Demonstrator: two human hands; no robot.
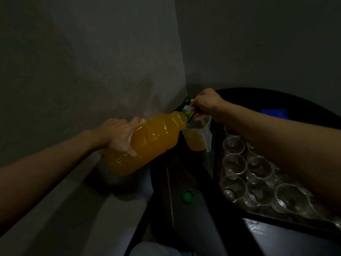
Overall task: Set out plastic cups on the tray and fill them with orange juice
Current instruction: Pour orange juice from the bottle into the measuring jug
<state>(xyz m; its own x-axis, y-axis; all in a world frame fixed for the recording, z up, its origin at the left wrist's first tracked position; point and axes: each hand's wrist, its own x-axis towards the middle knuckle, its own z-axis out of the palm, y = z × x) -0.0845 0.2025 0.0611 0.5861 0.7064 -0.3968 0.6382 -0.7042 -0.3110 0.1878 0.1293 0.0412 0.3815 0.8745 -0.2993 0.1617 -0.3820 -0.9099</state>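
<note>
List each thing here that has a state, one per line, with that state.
juice bottle: uncapped, tilted, mouth over the jug, mostly full.
jug: upright, partly filled with juice.
green cap: off, lying on the table.
plastic cups: upright on the tray, empty.
left hand: grips the bottle's body.
right hand: grips the bottle by its neck.

Very dim, underexposed; murky shadows, faint glints, wide-angle bending at edges, soft detail.
</note>
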